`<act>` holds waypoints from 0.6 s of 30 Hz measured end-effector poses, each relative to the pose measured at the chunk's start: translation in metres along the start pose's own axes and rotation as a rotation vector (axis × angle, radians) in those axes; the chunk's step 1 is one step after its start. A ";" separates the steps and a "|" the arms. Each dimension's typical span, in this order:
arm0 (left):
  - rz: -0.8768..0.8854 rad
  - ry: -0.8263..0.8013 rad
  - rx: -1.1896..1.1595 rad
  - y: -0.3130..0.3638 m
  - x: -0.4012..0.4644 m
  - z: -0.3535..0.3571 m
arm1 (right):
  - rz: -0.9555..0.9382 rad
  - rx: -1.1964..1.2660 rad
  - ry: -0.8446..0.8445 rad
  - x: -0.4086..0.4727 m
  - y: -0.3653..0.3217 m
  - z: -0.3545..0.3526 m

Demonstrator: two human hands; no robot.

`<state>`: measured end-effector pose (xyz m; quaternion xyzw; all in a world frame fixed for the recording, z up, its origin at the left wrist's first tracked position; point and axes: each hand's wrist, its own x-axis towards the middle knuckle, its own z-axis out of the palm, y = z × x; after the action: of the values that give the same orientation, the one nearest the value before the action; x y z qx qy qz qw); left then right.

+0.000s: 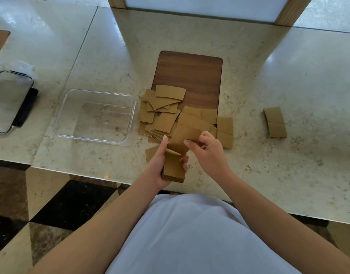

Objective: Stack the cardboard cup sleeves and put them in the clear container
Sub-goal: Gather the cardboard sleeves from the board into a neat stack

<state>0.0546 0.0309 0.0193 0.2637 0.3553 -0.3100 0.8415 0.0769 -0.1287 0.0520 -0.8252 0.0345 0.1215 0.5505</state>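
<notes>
Left hand grips sleeve stack, long axis away; right hand pinches top sleeve

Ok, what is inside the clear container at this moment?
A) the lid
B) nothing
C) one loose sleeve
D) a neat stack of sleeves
B: the clear container shows only the counter through its bottom, while the sleeves lie in a loose pile beside it and a small stack sits in the left hand.
</notes>
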 end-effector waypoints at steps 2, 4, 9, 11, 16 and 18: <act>-0.023 -0.011 0.019 -0.002 0.000 0.002 | 0.027 0.033 0.031 0.003 -0.002 -0.002; -0.022 -0.003 0.046 -0.005 0.002 0.003 | 0.061 0.104 0.081 0.005 -0.004 -0.003; -0.003 -0.027 -0.032 -0.004 0.003 0.000 | 0.016 0.074 0.205 0.006 -0.002 -0.004; -0.001 -0.051 -0.073 -0.005 0.002 -0.001 | -0.124 -0.065 0.200 0.003 -0.001 -0.006; 0.114 -0.092 0.007 -0.001 0.002 -0.004 | -0.556 -0.504 -0.131 -0.016 0.008 -0.005; 0.130 -0.068 0.039 0.001 0.001 -0.005 | -0.565 -0.541 -0.186 -0.020 0.013 -0.004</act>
<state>0.0536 0.0348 0.0160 0.2919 0.3023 -0.2703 0.8662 0.0559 -0.1387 0.0462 -0.9028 -0.2770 0.0440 0.3259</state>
